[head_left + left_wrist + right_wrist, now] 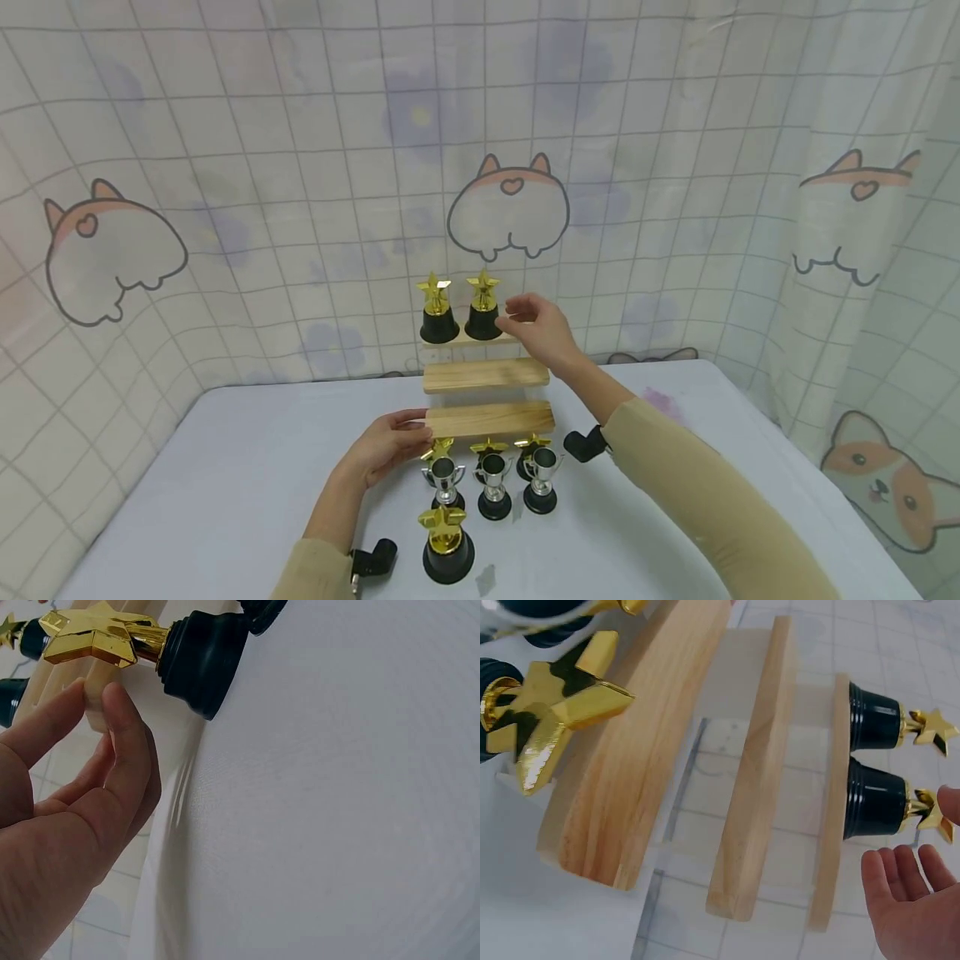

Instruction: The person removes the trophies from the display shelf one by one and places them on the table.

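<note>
A three-step wooden stand (487, 418) stands at the back of the table. On its top step (829, 810) are two gold star trophies (437, 310) (483, 304) on black bases (874, 799). My right hand (519, 314) hovers open just right of the second trophy, palm (907, 900) facing it, touching nothing. My left hand (408, 429) rests with straight fingers against the left end of the bottom step (101, 712). Before the stand are three silver cup trophies (494, 483), gold star trophies (489, 447) behind them, and one star trophy (447, 546) nearest me.
The table has a white cloth (225, 467). A checked curtain with cartoon prints (510, 208) closes the back and both sides. Black wrist mounts (585, 443) sit on both forearms. Bare cloth lies left and right of the trophies.
</note>
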A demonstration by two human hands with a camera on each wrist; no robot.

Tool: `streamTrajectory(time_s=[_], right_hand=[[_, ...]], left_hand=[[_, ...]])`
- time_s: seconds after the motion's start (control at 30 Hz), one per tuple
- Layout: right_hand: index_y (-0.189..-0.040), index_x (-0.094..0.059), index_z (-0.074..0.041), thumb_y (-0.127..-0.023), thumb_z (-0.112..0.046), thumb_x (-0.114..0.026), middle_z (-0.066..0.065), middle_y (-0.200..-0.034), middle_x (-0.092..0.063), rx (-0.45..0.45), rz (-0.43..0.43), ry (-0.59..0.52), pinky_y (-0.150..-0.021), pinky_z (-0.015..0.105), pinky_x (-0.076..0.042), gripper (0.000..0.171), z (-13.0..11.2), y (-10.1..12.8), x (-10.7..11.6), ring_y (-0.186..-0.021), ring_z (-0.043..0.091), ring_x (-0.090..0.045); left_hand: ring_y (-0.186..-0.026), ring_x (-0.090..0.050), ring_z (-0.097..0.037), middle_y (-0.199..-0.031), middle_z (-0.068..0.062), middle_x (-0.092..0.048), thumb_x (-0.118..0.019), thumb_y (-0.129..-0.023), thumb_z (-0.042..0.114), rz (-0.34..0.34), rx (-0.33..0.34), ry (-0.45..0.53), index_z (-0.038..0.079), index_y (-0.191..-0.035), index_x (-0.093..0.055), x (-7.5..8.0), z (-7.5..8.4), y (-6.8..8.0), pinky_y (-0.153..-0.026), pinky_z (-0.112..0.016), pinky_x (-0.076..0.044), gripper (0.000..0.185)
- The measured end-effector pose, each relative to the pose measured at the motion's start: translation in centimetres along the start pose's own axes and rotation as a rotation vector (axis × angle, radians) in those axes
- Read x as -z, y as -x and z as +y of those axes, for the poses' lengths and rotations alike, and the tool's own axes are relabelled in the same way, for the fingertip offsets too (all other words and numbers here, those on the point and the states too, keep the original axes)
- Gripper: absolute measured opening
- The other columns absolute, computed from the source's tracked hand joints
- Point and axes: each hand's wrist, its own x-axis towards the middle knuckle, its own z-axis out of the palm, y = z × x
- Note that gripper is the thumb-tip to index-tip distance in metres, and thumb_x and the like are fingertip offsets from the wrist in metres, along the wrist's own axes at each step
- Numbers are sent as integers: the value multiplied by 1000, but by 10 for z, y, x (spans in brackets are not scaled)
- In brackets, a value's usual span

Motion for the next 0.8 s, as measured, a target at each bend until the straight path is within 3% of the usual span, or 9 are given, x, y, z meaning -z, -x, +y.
streamTrajectory(time_s=[0.27, 0.47, 0.6, 0.8], right_hand=[[-143, -54, -8, -99, -29, -72, 15, -145, -54, -50, 6, 5, -105, 46, -49, 53, 6, -17, -8, -131, 29, -51], [-143, -55, -7, -98, -28, -73, 18, -145, -53, -11, 40, -27, -105, 45, -49, 52, 14, -28, -14, -133, 31, -51], [-145, -53, -8, -97, -28, -75, 14, -146, -52, -6, 5, -45, -106, 44, -49, 57, 18, -32, -18, -133, 31, -51], [-146, -53, -10, -98, -28, -74, 10, -145, -55, 25, 0, 11, -105, 37, -50, 55, 23, -34, -25, -130, 28, -54]], left_hand=[[-97, -69, -21, -121, -22, -64, -69, -97, 1, -14, -9, -5, -10, -145, -47, 2, 1, 0, -90, -35, -60, 54], [-99, -69, -21, -123, -22, -64, -69, -97, 2, -9, -8, -21, -9, -145, -47, 3, 2, 2, -90, -34, -60, 54], [-98, -69, -21, -124, -23, -63, -69, -97, 2, -11, -10, -19, -9, -146, -46, 4, 2, 1, -90, -34, -60, 55], [-99, -70, -22, -124, -23, -64, -70, -97, 2, -11, -1, -2, -9, -145, -48, 3, -1, -1, -90, -34, -60, 54]])
